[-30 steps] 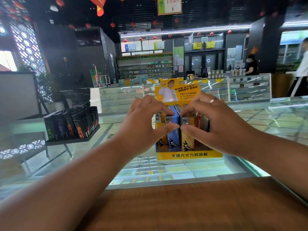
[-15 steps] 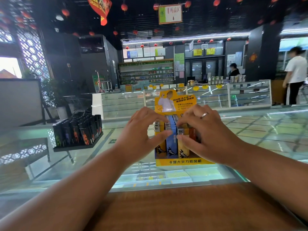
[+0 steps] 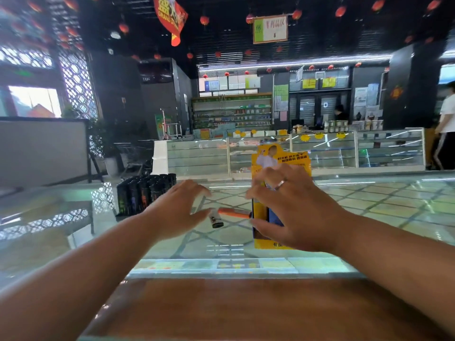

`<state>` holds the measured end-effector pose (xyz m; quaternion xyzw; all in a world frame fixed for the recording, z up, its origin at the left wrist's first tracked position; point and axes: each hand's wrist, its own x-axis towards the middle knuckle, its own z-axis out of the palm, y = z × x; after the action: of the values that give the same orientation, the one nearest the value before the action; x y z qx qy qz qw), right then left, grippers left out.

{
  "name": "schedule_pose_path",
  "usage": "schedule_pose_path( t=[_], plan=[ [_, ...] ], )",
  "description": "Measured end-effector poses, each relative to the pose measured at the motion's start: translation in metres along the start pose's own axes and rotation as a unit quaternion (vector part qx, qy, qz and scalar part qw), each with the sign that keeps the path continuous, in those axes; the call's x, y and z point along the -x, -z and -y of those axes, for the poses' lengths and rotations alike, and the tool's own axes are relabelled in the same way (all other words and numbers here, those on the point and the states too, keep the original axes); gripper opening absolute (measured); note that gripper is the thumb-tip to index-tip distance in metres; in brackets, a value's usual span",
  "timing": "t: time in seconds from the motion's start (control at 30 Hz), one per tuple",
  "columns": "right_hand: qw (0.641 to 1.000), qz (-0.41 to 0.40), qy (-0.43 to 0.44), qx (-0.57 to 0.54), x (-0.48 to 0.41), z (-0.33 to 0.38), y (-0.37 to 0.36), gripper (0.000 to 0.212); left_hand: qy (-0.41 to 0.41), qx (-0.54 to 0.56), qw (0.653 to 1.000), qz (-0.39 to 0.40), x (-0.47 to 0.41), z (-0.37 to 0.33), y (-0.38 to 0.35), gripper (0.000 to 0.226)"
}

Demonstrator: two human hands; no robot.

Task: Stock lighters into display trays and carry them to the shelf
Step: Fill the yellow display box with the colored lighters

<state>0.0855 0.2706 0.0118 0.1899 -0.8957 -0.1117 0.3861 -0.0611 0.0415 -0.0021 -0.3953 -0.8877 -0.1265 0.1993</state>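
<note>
Left hand (image 3: 177, 207) is hanging open, fingers splayed, at mid-frame over the glass bench (image 3: 381, 205). Right hand (image 3: 295, 212) is spreading wide across the yellow display tray (image 3: 283, 156), right of centre. An orange lighter (image 3: 234, 213) and a pale lighter (image 3: 216, 220) are showing, blurred, between the hands. Bare glass is stretching away rightward.

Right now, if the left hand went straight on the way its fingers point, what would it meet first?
Probably the small white lighter at the thumb tip of the left hand, then the orange lighter beyond; blur leaves depth unsure.

Silver ring (image 3: 280, 185) on right hand (image 3: 295, 210)
</note>
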Motion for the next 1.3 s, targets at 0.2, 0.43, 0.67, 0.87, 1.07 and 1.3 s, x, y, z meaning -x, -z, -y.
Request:
schedule_pose_path(
  t=[0.2,0.43,0.67,0.87,1.07,1.3],
  plan=[
    [0.997,-0.006,0.033,0.069,-0.020,0.016,-0.015,0.046,-0.002,-0.013,0.991,0.131,-0.007,0.008,-0.014,0.077],
    [0.996,-0.017,-0.025,0.089,-0.014,0.012,-0.031,0.043,-0.050,-0.021,0.985,0.161,-0.044,0.004,-0.041,0.084],
    [0.997,-0.055,-0.027,0.051,-0.016,0.016,-0.034,0.040,-0.042,0.035,0.987,0.151,-0.054,0.012,-0.064,0.069],
    [0.997,-0.067,-0.041,0.021,-0.016,0.017,-0.030,0.036,-0.015,0.009,0.993,0.119,-0.048,0.005,-0.058,0.046],
    [0.997,-0.067,-0.045,0.007,-0.014,0.017,-0.028,0.034,-0.017,-0.047,0.992,0.115,-0.043,-0.001,-0.050,0.041],
    [0.996,-0.070,-0.055,-0.018,-0.013,0.017,-0.023,0.034,-0.019,-0.048,0.997,0.065,-0.034,-0.004,-0.044,0.090]
  ],
)
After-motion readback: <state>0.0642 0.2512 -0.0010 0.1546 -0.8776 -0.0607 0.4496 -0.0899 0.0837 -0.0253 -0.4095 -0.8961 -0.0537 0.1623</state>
